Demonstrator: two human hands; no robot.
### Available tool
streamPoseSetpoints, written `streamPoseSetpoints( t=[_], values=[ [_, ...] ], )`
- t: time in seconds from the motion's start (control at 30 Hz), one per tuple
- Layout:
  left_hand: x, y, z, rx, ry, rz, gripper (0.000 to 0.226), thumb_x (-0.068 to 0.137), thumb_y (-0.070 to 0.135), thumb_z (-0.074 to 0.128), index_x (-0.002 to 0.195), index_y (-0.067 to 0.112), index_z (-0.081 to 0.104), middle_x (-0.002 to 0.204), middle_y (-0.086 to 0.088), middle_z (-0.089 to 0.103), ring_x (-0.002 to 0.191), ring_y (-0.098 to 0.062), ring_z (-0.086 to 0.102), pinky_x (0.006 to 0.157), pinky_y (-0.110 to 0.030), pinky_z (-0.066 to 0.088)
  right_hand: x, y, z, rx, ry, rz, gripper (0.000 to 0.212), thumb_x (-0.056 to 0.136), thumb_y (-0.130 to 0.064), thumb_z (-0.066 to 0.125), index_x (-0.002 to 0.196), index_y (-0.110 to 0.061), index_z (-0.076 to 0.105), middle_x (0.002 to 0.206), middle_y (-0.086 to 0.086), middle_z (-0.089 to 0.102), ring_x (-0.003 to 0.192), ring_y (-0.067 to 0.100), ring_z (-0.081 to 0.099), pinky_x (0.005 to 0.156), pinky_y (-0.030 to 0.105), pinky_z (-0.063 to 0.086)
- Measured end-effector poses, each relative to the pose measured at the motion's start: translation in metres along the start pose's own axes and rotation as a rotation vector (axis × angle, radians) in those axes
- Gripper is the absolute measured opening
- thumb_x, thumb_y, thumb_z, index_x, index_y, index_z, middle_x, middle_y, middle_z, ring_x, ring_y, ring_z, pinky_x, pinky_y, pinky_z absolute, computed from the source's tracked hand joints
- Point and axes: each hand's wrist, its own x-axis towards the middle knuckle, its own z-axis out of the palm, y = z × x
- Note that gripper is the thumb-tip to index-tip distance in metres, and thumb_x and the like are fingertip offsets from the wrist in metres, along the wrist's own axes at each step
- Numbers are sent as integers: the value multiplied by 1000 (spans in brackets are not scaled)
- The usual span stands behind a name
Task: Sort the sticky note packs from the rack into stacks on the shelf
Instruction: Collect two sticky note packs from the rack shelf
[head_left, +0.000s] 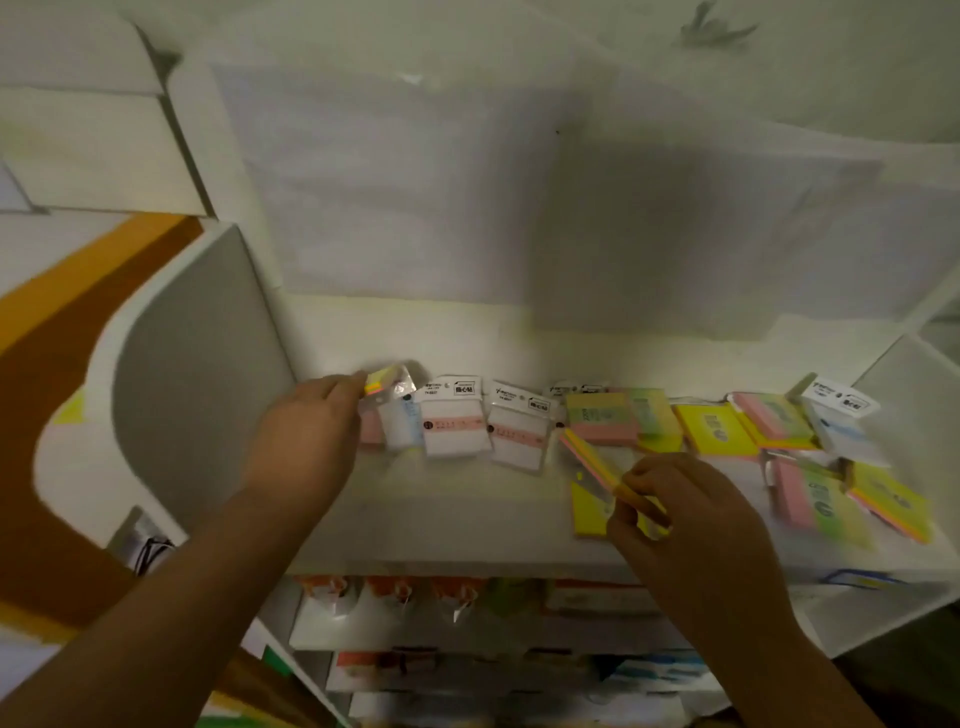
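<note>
Lower rack packs (467, 597) blurred; left hand (306, 431) hides pink pack (370, 427)

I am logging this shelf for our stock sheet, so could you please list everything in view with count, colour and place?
white sticky note packs: at least three, white with a pink band, in a row at mid-shelf.
multicolour sticky note packs: several, pink, green and yellow, lying loose on the right half; exact count unclear from blur.
yellow pack: one, yellow, right of centre.
shelf: one, white, bearing all the packs.
lower rack: orange and green goods below, blurred.
left hand: fingers pinch a small yellow-pink pack at the row's left end.
right hand: fingers pinch a thin pink-yellow pack above the shelf front.
</note>
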Motion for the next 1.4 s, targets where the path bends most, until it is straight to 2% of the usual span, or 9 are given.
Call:
streamPoseSetpoints(
  t=[0.23,0.4,0.57,0.7,0.77,0.87,1.0,1.2,1.4],
  values=[
    [-54,1,-63,15,160,81,35,90,15,58,123,11,66,120,-10,66,104,-31,62,86,-40,50,10,-18,42,212,84,-162,7,72,-8,70,78,-10,71,93,1,67,83,22,63,73,34,54],
    [-91,-4,-100,52,180,52,32,94,17,58,125,13,65,120,-9,65,103,-28,61,81,-39,51,12,-54,67,293,46,-252,20,81,-22,60,86,-12,77,92,0,69,79,21,64,79,24,49],
    [-124,-27,-145,52,287,-28,33,95,15,58,128,11,64,117,-8,67,101,-27,60,84,-36,48,22,-120,64,313,152,-335,15,81,-15,65,86,-9,77,82,8,66,79,23,59,84,16,41],
    [-156,-53,-182,42,432,-74,28,92,12,64,120,7,67,117,-10,68,104,-25,62,92,-38,51,28,-178,62,376,236,-459,11,81,-12,70,86,-5,76,79,9,67,74,23,60,80,23,46],
    [-171,-77,-197,56,495,-89,24,93,13,61,115,5,69,113,-10,69,102,-23,64,90,-39,53,28,-210,63,395,283,-513,8,79,-9,73,81,-1,74,79,11,68,77,19,57,86,20,45],
    [-198,-125,-209,85,544,-168,22,90,8,62,110,3,71,109,-10,70,98,-23,65,87,-41,54,20,-263,67,449,296,-579,10,79,-11,74,78,-1,73,84,10,72,85,16,60,94,31,50],
    [-245,-209,-217,143,442,-313,23,90,11,63,111,7,72,106,-9,72,96,-24,65,87,-42,53,8,-345,83,494,207,-681,8,79,-10,74,83,-3,75,92,8,73,87,21,65,96,19,44],
    [-322,-320,-226,131,246,-440,25,95,17,55,116,15,69,108,-7,70,97,-25,63,85,-39,50,-16,-460,151,433,-18,-726,10,88,-13,69,96,-9,74,95,3,68,89,19,62,82,20,50],
    [-360,-388,-247,115,176,-460,36,91,32,49,116,16,71,115,-3,69,104,-22,62,89,-37,49,-27,-525,204,392,-64,-658,14,83,-13,76,96,-10,74,94,3,68,88,17,61,75,27,55]
  ],
)
